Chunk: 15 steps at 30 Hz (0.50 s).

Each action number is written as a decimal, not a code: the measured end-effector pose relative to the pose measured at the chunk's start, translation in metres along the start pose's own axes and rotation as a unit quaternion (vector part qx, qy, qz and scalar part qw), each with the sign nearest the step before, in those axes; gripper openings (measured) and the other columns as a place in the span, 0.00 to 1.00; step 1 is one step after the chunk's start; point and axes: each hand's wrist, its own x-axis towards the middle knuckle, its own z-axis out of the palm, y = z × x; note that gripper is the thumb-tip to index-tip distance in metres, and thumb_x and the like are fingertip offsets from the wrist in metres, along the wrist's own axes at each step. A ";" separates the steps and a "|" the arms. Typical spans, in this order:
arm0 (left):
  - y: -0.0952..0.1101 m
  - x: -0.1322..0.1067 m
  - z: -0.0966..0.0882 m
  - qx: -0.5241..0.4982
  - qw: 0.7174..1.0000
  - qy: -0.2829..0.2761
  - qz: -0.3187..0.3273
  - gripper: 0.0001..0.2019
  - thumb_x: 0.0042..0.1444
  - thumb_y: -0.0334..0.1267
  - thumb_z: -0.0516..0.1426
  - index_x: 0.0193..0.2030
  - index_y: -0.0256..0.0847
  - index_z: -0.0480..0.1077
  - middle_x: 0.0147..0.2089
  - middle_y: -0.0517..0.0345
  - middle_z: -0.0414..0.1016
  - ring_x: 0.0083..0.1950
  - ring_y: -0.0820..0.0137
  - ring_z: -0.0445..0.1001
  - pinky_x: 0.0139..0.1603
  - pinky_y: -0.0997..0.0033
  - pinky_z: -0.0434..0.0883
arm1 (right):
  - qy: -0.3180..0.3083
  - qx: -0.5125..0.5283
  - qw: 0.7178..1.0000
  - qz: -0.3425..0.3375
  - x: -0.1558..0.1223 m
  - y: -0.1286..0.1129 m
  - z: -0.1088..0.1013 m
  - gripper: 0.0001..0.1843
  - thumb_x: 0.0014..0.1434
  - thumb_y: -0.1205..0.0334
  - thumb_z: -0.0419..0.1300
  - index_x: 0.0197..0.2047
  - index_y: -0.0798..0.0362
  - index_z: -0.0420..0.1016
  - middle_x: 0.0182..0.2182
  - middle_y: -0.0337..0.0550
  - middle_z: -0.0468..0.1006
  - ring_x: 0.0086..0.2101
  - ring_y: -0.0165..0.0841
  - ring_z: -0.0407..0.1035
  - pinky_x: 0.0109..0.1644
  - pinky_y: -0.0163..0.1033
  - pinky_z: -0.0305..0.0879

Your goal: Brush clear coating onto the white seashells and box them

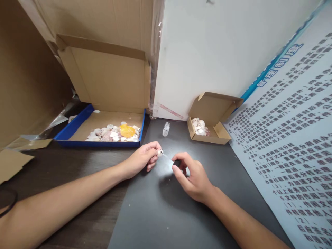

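Observation:
Near the middle of the table, my left hand [147, 156] pinches a small whitish seashell [160, 152] with dark marks between thumb and fingertips. To its right, my right hand [190, 174] grips a black bottle cap [177, 163] between thumb and fingers. A thin, pale applicator seems to reach from the cap toward the shell; glare on the table blurs it, so I cannot tell whether it touches. Beyond both hands, a small clear glass bottle [165, 130] with a white label stands upright, its neck uncapped.
At back left, a blue-edged cardboard box [77, 119] with raised lid holds several shells and an orange scallop shell [127, 130]. A smaller cardboard box [211, 139] at back right holds white shells [199, 127]. Printed board [290, 131] borders the right; cardboard scraps [15, 162] lie left.

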 end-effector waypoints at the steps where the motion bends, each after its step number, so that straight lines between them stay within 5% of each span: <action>1: 0.000 0.000 0.000 -0.003 1.000 -0.001 0.002 0.03 0.53 0.35 0.52 0.32 0.42 0.59 0.17 0.72 0.54 0.15 0.80 0.53 0.16 0.80 0.55 | -0.006 -0.004 1.000 -0.002 0.000 0.000 0.000 0.07 0.63 0.61 0.53 0.44 0.51 0.67 0.21 0.32 0.71 0.21 0.27 0.65 0.28 0.31 0.61; 6: -0.001 -0.001 -0.001 -0.001 1.000 -0.005 0.008 0.04 0.54 0.36 0.52 0.31 0.42 0.58 0.17 0.72 0.50 0.15 0.79 0.52 0.17 0.80 0.56 | 0.029 -0.060 0.997 0.040 0.001 0.001 -0.002 0.04 0.62 0.61 0.55 0.40 0.51 0.67 0.19 0.31 0.69 0.19 0.27 0.63 0.26 0.32 0.57; 11: -0.002 0.000 -0.002 -0.002 1.000 -0.009 0.008 0.03 0.55 0.36 0.51 0.31 0.42 0.58 0.17 0.72 0.49 0.16 0.79 0.52 0.17 0.80 0.56 | 0.023 -0.011 1.000 -0.018 0.000 0.001 -0.004 0.05 0.63 0.62 0.53 0.43 0.51 0.67 0.23 0.33 0.71 0.22 0.27 0.66 0.29 0.31 0.61; 15: -0.002 0.000 -0.002 0.001 1.000 -0.013 0.007 0.04 0.54 0.35 0.51 0.30 0.42 0.57 0.17 0.72 0.49 0.16 0.79 0.52 0.17 0.80 0.56 | 0.037 -0.052 0.998 0.014 0.001 0.000 -0.004 0.03 0.61 0.63 0.54 0.39 0.51 0.66 0.19 0.31 0.66 0.19 0.27 0.62 0.26 0.32 0.58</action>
